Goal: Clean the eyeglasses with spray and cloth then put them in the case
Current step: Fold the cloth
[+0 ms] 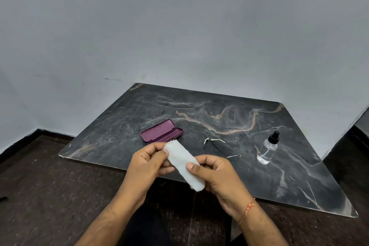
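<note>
A folded white cloth (182, 163) is held above the near edge of the dark marble table (209, 110). My left hand (146, 164) pinches its upper end and my right hand (216, 173) pinches its lower part. Thin-rimmed eyeglasses (221, 149) lie on the table just beyond my right hand, with their temples unfolded. A purple glasses case (161, 131) lies open behind the cloth, its inside showing nothing. A clear spray bottle (268, 149) with a black nozzle stands to the right of the eyeglasses.
The table stands against a grey wall (179, 26). Dark floor (50, 185) surrounds the table on the left and right. A red thread is tied around my right wrist (248, 207).
</note>
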A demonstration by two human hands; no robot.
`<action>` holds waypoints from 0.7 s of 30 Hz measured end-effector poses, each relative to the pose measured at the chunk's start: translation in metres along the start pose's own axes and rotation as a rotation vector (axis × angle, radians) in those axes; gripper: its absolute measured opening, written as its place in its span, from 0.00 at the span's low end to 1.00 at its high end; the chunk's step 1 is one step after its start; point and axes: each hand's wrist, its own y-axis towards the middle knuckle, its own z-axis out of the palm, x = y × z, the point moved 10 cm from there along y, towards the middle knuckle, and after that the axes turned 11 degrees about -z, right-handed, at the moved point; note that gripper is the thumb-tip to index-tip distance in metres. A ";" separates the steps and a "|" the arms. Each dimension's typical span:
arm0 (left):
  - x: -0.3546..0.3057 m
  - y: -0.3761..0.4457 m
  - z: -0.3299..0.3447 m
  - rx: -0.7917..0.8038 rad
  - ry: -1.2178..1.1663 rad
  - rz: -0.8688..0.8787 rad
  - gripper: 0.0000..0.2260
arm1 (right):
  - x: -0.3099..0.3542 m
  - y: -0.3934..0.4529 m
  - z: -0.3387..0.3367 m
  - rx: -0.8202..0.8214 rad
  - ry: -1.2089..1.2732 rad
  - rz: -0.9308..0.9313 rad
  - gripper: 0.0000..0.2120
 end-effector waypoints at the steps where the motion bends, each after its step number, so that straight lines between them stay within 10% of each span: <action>1: 0.000 0.000 -0.001 0.010 0.019 0.003 0.12 | 0.001 0.000 -0.002 -0.005 -0.018 -0.009 0.16; 21: 0.005 0.013 -0.006 0.065 0.129 -0.044 0.09 | 0.007 0.008 -0.005 0.156 -0.262 -0.042 0.08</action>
